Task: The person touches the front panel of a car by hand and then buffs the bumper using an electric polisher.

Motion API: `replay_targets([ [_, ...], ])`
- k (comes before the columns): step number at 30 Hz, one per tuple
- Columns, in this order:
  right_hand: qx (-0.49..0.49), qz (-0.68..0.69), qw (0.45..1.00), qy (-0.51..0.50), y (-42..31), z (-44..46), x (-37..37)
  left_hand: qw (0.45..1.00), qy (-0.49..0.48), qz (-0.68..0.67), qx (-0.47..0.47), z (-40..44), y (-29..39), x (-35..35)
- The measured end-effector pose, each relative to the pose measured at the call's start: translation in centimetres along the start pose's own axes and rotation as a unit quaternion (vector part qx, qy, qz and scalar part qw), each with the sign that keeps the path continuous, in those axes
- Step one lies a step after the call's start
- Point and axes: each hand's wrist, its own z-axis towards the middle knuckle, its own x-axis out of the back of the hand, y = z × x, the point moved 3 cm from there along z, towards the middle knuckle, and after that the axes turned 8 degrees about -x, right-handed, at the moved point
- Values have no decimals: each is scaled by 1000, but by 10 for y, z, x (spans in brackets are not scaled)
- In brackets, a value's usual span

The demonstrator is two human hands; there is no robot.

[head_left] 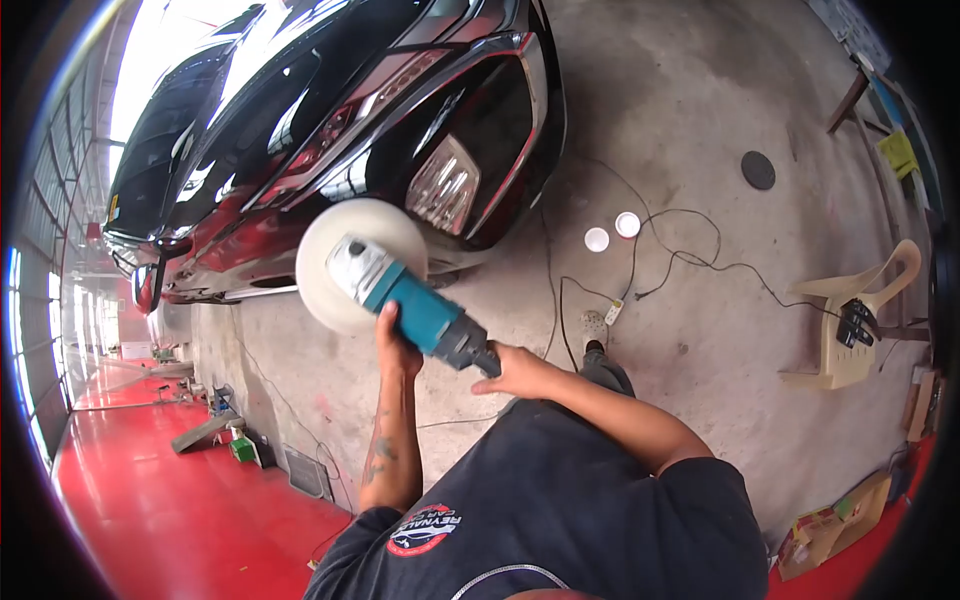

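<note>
A teal and grey electric polisher (425, 310) with a round white pad (320, 270) is in front of me, beside the corner of a glossy black car (250, 150). My left hand (400, 345) is closed around the underside of its body near the head. My right hand (520, 372) is wrapped on the dark rear end. Part of the pad overlaps the lower bodywork in view, near a clear lamp (445, 187); I cannot tell whether it touches. The fingers of both hands are partly hidden.
Two white round containers (612, 233) sit on the concrete near black cords and a power strip (615, 312). A dark disc (758, 170) lies farther right. A beige plastic chair (845, 340) holds a black object. Red floor and a cardboard box (835, 525) are at the edges.
</note>
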Motion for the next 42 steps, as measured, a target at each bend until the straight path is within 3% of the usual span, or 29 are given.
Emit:
replay_targets([
  [4,-11,-63,991,-116,12,-40,-45,997,-3,-60,-58,-91,-11,74],
  [5,-58,-86,980,-170,13,-54,-52,994,-16,-75,-72,-119,-14,86],
  [9,3,-99,977,-190,44,-99,-116,986,-44,-96,-125,-208,-20,110],
  [17,-21,-113,970,-212,65,-175,-154,985,-47,-112,-126,-310,-21,128],
  [26,-37,-128,981,-143,72,-229,-134,989,-62,-92,-93,-340,-40,83],
  [31,-34,-83,993,-73,88,-266,-90,989,-103,-78,-68,-342,-59,26],
  [35,-93,-67,993,-42,98,-302,-45,991,-111,-60,-44,-348,-71,-11],
  [42,-54,12,998,3,131,-342,7,983,-170,-32,-60,-360,-72,-80],
])
